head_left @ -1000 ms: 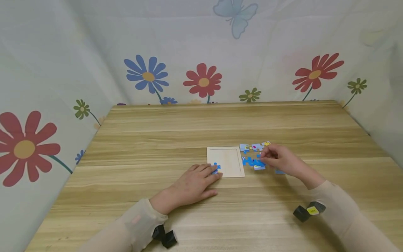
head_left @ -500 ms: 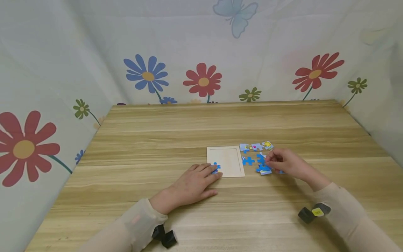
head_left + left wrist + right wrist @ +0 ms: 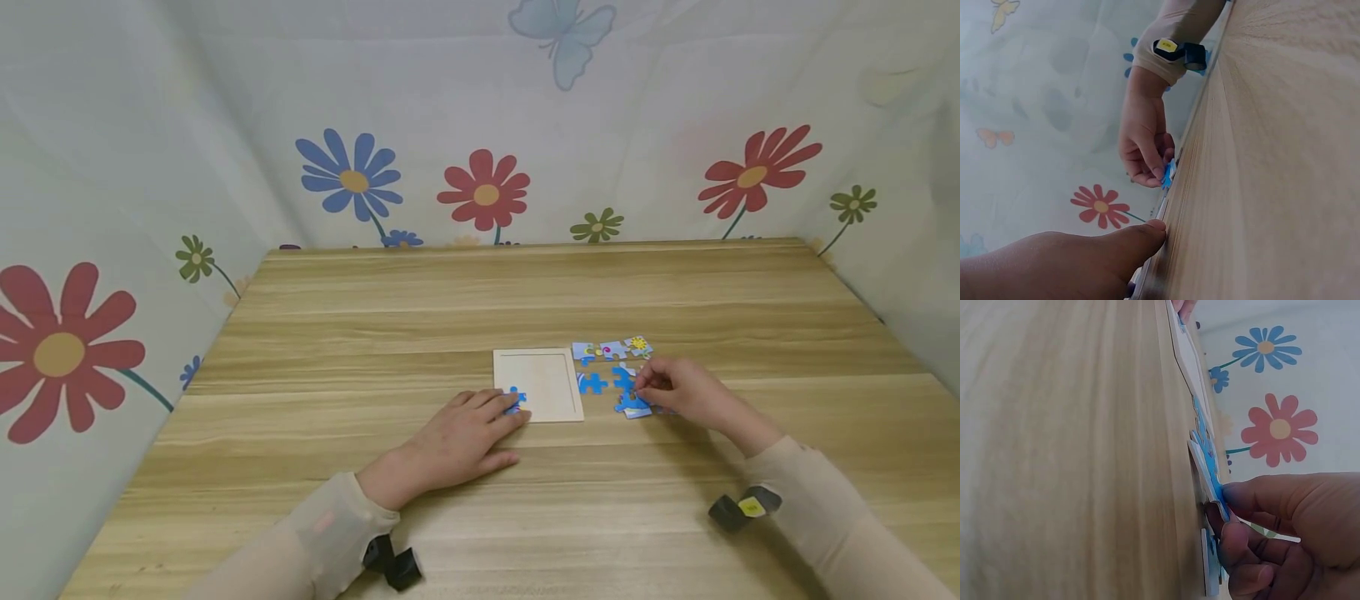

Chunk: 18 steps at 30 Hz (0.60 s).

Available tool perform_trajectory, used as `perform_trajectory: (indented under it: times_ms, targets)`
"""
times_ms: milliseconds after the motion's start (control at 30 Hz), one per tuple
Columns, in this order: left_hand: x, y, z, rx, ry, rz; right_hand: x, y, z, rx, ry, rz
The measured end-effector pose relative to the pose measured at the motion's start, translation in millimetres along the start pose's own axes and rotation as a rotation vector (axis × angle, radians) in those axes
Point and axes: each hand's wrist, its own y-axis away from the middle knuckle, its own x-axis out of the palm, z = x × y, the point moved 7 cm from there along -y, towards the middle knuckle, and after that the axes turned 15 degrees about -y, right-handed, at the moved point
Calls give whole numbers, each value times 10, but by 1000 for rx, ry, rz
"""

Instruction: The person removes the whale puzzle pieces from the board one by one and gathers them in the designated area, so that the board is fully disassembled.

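My left hand point(image 3: 459, 439) rests palm down with its fingers on the lower left corner of a square wooden puzzle tray point(image 3: 547, 373). Under those fingertips a blue puzzle piece point(image 3: 515, 398) shows in that corner, partly covered. To the tray's right, my right hand point(image 3: 688, 393) pinches a blue and white puzzle piece point(image 3: 636, 407) between thumb and fingers. In the right wrist view this pinched piece point(image 3: 1211, 472) tilts slightly off the table. Nearby lie another blue piece point(image 3: 592, 383) and one partly behind the fingers point(image 3: 645, 387).
Along the tray's upper right lie several pale blue puzzle pieces point(image 3: 612, 350), one with a yellow sun point(image 3: 638, 344). More pieces are partly hidden beneath the right hand. The wooden table point(image 3: 375, 317) ends at a flowered cloth backdrop point(image 3: 420, 108).
My right hand has shifted right and slightly nearer, drawing the pinched puzzle piece away from the blue piece beside the tray. The sun piece has come into full view. My left hand stays still.
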Motion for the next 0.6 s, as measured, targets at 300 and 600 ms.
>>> perform_trajectory:
  times_ms: [300,600]
  targets:
    - [11,4,0,-1,5,0,13,0,44,-27,119,-41]
    - [-3,5,-3,-2,4,-5,29,0,52,-18,146,-44]
